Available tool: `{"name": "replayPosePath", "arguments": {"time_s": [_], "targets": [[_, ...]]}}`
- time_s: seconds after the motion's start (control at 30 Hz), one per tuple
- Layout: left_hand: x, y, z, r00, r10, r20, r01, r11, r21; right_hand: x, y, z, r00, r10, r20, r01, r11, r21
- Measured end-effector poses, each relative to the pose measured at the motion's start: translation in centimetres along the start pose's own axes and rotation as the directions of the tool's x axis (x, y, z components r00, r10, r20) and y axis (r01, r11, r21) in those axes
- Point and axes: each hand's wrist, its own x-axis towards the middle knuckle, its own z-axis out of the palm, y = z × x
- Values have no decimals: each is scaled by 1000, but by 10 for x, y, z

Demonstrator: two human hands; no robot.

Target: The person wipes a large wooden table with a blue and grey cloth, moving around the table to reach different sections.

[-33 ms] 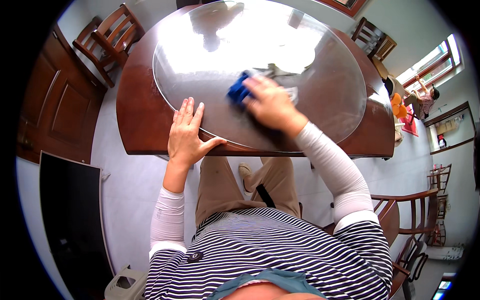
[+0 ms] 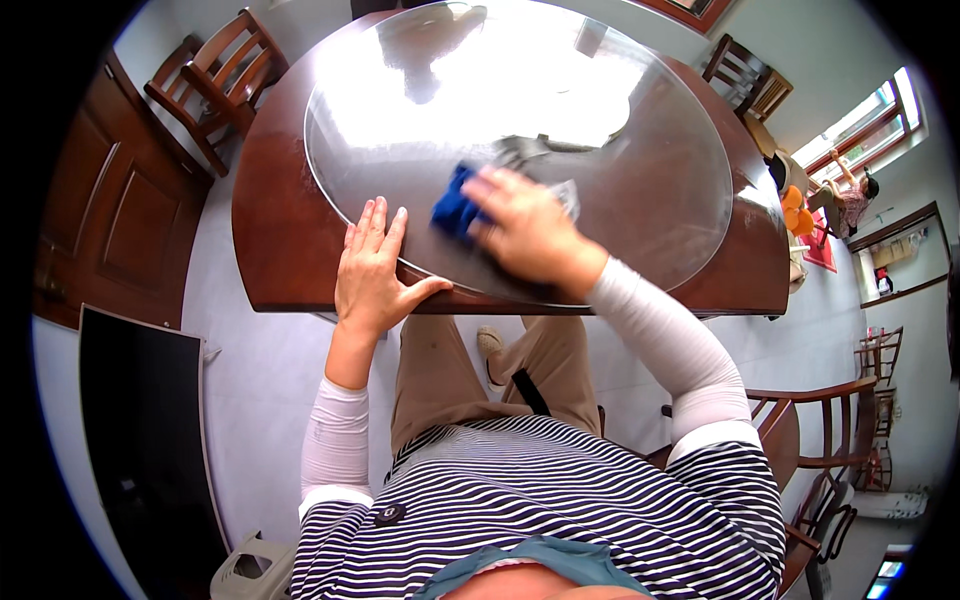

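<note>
A round glass turntable (image 2: 650,200) lies on a dark reddish-brown wooden table (image 2: 270,200). My right hand (image 2: 530,225) presses a bunched blue cloth (image 2: 455,205) onto the glass, left of its middle; hand and cloth are slightly blurred. Fingers rest over the cloth's right side and cover part of it. My left hand (image 2: 375,265) lies flat with fingers spread at the table's near edge, touching the wood and the near-left rim of the glass. It holds nothing. Bright window light and dark reflections show on the far part of the glass.
Wooden chairs (image 2: 222,75) stand behind the table at left, others (image 2: 745,75) at the far right. A wooden armchair (image 2: 800,425) is close on my right. A large dark screen (image 2: 145,440) and a brown door (image 2: 110,200) are at left. A person (image 2: 850,200) sits far right.
My right hand has slid the blue cloth a little to the left and nearer to me across the glass. My left hand has stayed in place.
</note>
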Motion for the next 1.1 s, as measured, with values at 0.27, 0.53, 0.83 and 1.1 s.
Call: {"name": "replayPosePath", "arguments": {"time_s": [0.27,0.53,0.83,1.1], "targets": [[-1,3,-4,999,-47,17,47,999,24,-13,143,-38,986,123,-113,-126,992,-16],[8,4,3,999,-18,-35,18,1000,-18,-55,311,-99,691,675,-260,-717,592,-367],[2,0,0,1000,-20,-12,20,999,31,-72,-16,-43,999,12,47,-10,999,-51],[-2,0,-3,1000,-26,-13,26,1000,1,17,136,-16,989,125,-85,-133,986,-102]]}}
